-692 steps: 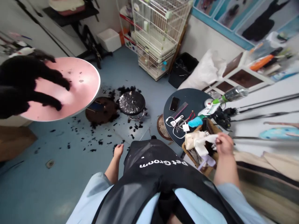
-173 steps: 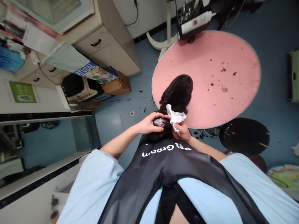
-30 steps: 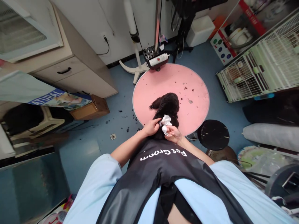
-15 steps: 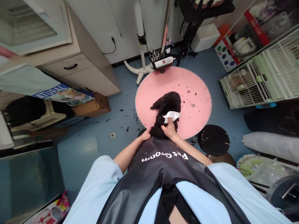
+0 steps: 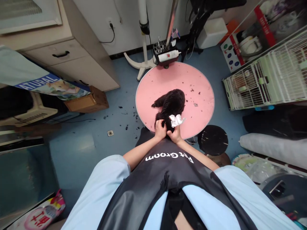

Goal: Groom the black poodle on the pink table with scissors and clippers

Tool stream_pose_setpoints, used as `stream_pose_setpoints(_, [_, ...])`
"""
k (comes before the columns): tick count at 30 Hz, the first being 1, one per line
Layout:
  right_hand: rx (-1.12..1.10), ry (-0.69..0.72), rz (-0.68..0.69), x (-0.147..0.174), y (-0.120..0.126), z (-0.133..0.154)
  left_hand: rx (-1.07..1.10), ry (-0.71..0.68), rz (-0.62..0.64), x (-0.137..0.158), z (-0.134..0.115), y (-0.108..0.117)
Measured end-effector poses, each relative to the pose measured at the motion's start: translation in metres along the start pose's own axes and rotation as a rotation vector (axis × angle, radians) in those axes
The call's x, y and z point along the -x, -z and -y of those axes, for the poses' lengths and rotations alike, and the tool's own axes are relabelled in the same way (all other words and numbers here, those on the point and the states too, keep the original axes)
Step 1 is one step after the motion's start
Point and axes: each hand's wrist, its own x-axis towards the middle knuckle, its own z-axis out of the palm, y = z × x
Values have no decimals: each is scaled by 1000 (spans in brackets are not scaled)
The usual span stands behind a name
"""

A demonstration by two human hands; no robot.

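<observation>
A black dog (image 5: 174,101) with short fur lies on the round pink grooming table (image 5: 201,92), one leg stretched to the left. Its near end is close to my dark apron (image 5: 165,172), partly covered by my hands. My left hand (image 5: 160,129) is closed on the fur at that near end, fingers curled. Just to its right, my right hand (image 5: 175,134) holds a crumpled white tissue (image 5: 177,120) above the fur, its thumb against the dog. Exactly which part of the dog lies between my hands is hard to make out.
A tool holder with scissors and a white bottle (image 5: 168,56) sits at the table's far edge. Black hair clippings (image 5: 192,90) dot the table and floor. A black round stool (image 5: 213,139) and a wire cage (image 5: 259,80) stand right; a cabinet (image 5: 64,57) and cardboard box (image 5: 88,101) stand left.
My left hand has moved right and inward from the dog's left side and now grips fur beside my right hand. The tissue stays in my right hand. The view has shifted slightly.
</observation>
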Motion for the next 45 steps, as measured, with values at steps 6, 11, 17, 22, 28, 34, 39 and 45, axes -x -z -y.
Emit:
stream_pose_setpoints(6, [91,-4,-127,5,13,-19,2,242,-162,0,0,-37])
stream_pose_setpoints(11, [92,-97,-218,-1,38,-53,182,300,-237,4,14,-62])
stream_pose_setpoints(17, [-112,-147,-180,-8,43,-40,275,31,-253,23,11,-51])
stream_pose_setpoints(22, [-169,-79,-142,-11,30,-9,199,-184,-253,41,-5,-26])
stream_pose_setpoints(28, [-233,-21,-106,-9,23,18,143,-279,-247,44,-28,-13])
stream_pose_setpoints(34, [-273,-36,-155,-11,20,36,-28,-530,-390,50,-41,-6])
stream_pose_setpoints(39, [-414,-41,-113,-11,23,49,-127,-650,-295,49,-44,0])
stream_pose_setpoints(45, [-321,-37,-81,-7,26,50,-117,-678,-284,49,-44,1])
